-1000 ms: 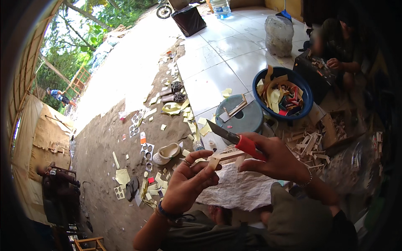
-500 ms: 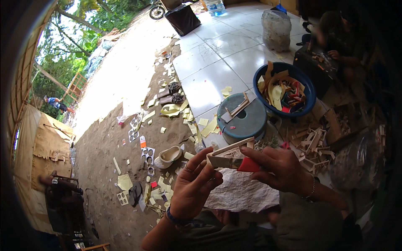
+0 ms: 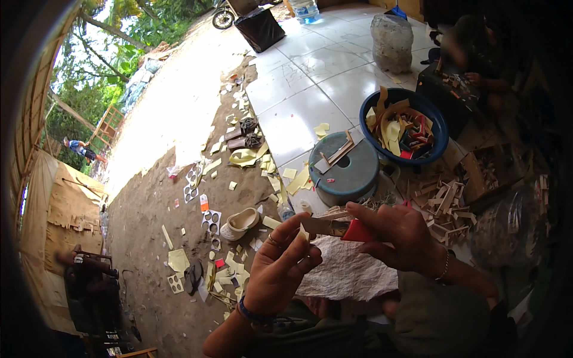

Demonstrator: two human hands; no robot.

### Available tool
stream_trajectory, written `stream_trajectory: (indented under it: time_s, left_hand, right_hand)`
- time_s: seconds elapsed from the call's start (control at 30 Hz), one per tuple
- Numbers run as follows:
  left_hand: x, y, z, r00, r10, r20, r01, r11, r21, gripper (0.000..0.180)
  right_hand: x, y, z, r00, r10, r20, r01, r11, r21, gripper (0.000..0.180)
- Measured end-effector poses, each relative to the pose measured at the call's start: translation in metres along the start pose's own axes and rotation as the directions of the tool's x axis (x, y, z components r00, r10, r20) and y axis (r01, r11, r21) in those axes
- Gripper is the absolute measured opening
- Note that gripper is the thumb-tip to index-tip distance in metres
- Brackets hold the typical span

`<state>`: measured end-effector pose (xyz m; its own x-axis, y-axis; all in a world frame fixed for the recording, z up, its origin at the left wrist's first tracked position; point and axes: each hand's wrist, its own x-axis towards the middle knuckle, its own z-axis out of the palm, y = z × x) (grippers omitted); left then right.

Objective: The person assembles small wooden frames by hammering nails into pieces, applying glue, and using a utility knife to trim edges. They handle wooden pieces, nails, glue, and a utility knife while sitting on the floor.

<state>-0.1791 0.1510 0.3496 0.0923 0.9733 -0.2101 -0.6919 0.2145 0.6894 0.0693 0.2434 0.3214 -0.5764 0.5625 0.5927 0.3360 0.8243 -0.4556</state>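
My left hand point(image 3: 277, 262) pinches the near end of a small pale wooden frame point(image 3: 304, 231), held up in front of me and seen nearly edge-on. My right hand point(image 3: 397, 235) is closed around the red handle point(image 3: 357, 231) of a knife, its index finger stretched along the top. The knife's flat metal blade point(image 3: 322, 226) points left and lies against the wood by my left fingertips. Part of the frame is hidden behind the blade and fingers. Below the hands, a whitish cloth point(image 3: 346, 271) is spread over my lap.
A round blue-green stool point(image 3: 346, 176) bears an angled wooden piece point(image 3: 340, 149). Beyond it stands a blue basin point(image 3: 441, 140) of coloured scraps. Wooden pieces point(image 3: 444, 206) are heaped at right, near another person point(image 3: 477, 77). Yellow scraps and a clog point(image 3: 240, 224) lie on the dirt.
The wooden frame has turned from a broad side view to nearly edge-on. The knife blade has shifted left toward my left fingertips, and my right index finger has straightened somewhat.
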Motion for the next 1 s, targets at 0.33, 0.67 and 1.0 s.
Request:
stream_trajectory:
  time_s: [0.33, 0.67, 1.0]
  left_hand:
    - [0.002, -0.012, 0.006, 0.986, -0.16, -0.034, 0.159, 0.986, -0.045, 0.037]
    - [0.011, -0.021, 0.004, 0.923, 0.23, 0.308, -0.362, 0.787, 0.499, 0.054]
    - [0.008, -0.036, -0.001, 0.892, 0.417, 0.176, -0.445, 0.738, 0.507, 0.04]
  right_hand:
    - [0.001, -0.002, 0.008, 0.99, 0.096, -0.103, -0.081, 0.986, 0.144, 0.03]
    - [0.001, -0.022, 0.004, 0.893, 0.436, 0.108, -0.442, 0.809, 0.388, 0.019]
    - [0.002, -0.026, 0.001, 0.974, 0.222, 0.051, -0.225, 0.899, 0.375, 0.055]
